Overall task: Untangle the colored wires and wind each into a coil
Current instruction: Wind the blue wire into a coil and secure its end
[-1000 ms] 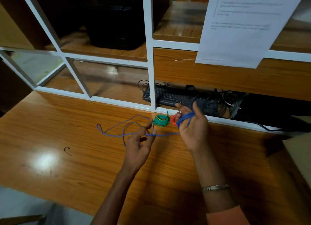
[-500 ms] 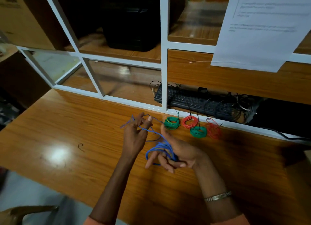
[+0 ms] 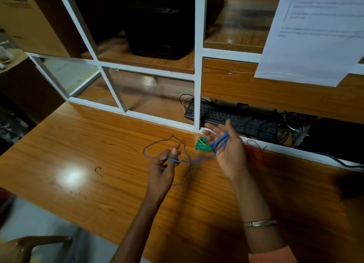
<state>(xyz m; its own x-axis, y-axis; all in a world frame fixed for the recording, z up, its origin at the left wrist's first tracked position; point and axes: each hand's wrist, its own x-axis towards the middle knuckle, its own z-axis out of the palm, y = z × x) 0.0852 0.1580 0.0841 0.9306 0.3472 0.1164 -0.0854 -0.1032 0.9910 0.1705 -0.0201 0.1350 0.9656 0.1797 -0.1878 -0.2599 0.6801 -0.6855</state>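
A blue wire runs between both hands above the wooden counter. My right hand is raised with several blue loops wound round its fingers. My left hand pinches the loose stretch between thumb and fingers; beyond it the wire forms a wide loop to the left and its free end hangs toward me. A green coil lies on the counter just behind the blue wire. A red coil lies to the right, partly hidden by my right hand.
A white window frame stands behind the counter, with a black keyboard and dark cables in the slot behind it. A paper sheet hangs top right. A small bent wire scrap lies on the counter at left. A chair back shows bottom left.
My right hand has lifted from low near me back up toward the keyboard, carrying the blue loops. The blue wire is stretched out again between the hands, and my left hand has dropped slightly.
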